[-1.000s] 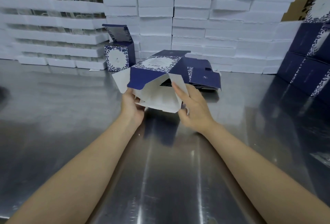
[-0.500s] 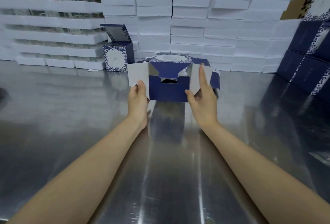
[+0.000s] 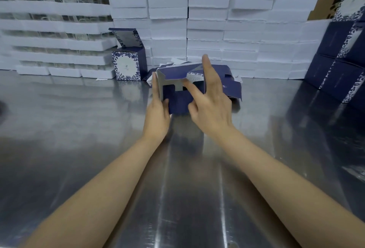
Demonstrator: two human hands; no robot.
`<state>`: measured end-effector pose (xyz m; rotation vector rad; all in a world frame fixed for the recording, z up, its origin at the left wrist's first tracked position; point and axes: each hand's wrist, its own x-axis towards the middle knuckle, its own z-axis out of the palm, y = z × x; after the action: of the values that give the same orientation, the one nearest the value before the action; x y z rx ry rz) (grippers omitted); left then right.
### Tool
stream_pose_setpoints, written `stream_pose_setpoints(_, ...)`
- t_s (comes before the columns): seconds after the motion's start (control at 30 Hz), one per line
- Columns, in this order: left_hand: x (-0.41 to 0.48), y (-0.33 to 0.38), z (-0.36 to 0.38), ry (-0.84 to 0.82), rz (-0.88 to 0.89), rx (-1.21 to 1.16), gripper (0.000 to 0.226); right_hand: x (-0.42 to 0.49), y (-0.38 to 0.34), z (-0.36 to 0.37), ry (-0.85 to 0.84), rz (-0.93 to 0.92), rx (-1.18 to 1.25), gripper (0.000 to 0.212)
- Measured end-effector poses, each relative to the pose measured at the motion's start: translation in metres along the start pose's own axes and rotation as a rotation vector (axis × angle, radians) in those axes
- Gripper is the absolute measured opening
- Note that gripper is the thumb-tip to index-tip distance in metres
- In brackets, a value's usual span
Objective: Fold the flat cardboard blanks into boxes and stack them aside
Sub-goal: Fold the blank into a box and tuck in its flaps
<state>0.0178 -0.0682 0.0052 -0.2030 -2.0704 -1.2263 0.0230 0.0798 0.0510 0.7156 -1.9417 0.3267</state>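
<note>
Navy carton [image 3: 178, 102] is half-folded, flaps unclosed; one erected box [image 3: 128, 63] stands at eleven o'clock. Left hand [image 3: 158, 113] and right hand [image 3: 212, 105] press the carton's flaps, straight-fingered

The left forearm [image 3: 110, 178] and right forearm [image 3: 276, 172], both bare, reach forward from the lower corners and draw together, wrists straight. The left hand [image 3: 158, 113] stands on edge, its fingers [image 3: 156, 83] straight and together, pointing away from the person and lying flat against the left side of the box [image 3: 178, 103]. Its thumb presses the near face. The right hand [image 3: 212, 107], just beside the left and slightly higher, shows its back. Its forefinger sticks straight up and its thumb stretches toward the left hand, touching the box. Whether its other fingers are curled cannot be told.
</note>
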Motion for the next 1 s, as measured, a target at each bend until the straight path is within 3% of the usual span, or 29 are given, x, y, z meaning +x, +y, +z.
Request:
stream_pose_setpoints(0.07,0.000,0.005,-0.002,-0.051,0.078,0.002,0.083,0.010,-0.001,-0.006,-0.017,-0.042,0.028,0.051)
stream_pose_setpoints(0.3,0.001,0.007,-0.004,-0.088,0.222,0.023,0.070,0.041,0.029,-0.036,-0.194,0.083,0.413,0.055)
stream_pose_setpoints(0.4,0.002,0.002,-0.005,-0.106,0.251,0.064,0.062,0.045,0.043,-0.044,-0.323,0.063,0.444,0.068)
stream_pose_setpoints(0.57,-0.003,-0.001,0.000,-0.161,0.294,0.169,0.072,0.044,0.052,-0.047,-0.422,-0.011,0.344,0.071)
stream_pose_setpoints(0.63,-0.003,0.000,-0.001,-0.108,0.295,0.245,0.064,0.044,0.052,-0.051,-0.377,0.014,0.401,0.063)
stream_pose_setpoints(0.73,-0.004,0.005,-0.004,-0.026,0.370,0.439,0.057,0.043,0.049,-0.058,-0.311,0.183,0.687,0.038)
stream_pose_setpoints(0.9,-0.003,0.010,-0.001,-0.051,0.465,0.518,0.059,0.045,0.053,-0.059,-0.339,0.408,1.150,0.022)
stream_pose_setpoints(0.97,-0.002,0.010,-0.001,-0.060,0.477,0.513,0.060,0.041,0.055,-0.056,-0.355,0.430,1.124,0.015)
stream_pose_setpoints(1.0,-0.001,0.009,-0.001,-0.065,0.478,0.506,0.059,0.038,0.058,-0.054,-0.389,0.364,0.972,0.019)
